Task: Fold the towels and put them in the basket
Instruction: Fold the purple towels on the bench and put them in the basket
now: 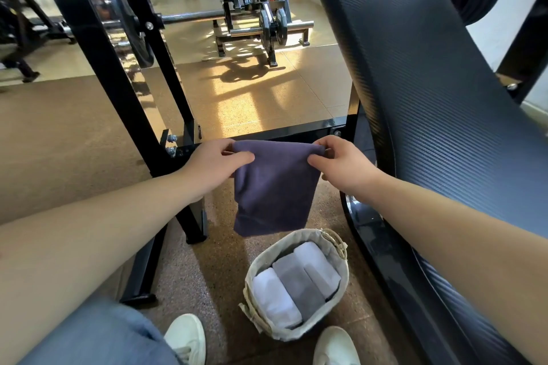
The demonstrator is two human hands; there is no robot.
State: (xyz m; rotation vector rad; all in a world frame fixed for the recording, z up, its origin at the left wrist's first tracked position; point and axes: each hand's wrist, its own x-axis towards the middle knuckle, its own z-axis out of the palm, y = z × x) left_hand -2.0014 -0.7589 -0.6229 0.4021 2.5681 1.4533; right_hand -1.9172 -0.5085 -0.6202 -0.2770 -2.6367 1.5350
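Note:
A dark purple towel [274, 190] hangs folded in the air in front of me. My left hand [213, 166] pinches its top left corner and my right hand [344, 164] pinches its top right corner. The towel's lower edge hangs just above and behind a round fabric-lined basket [258, 317] on the floor between my feet. Inside the basket lie three folded towels side by side: a white one [275, 296] on the left, a grey one [298, 281] in the middle and a white one [318, 265] on the right.
A black padded bench [430, 92] slopes close on the right. A black steel rack frame [142, 115] stands on the left, with its crossbar just behind the towel. Barbells and weight plates [274, 28] lie further back on the floor. My white shoes [186, 338] flank the basket.

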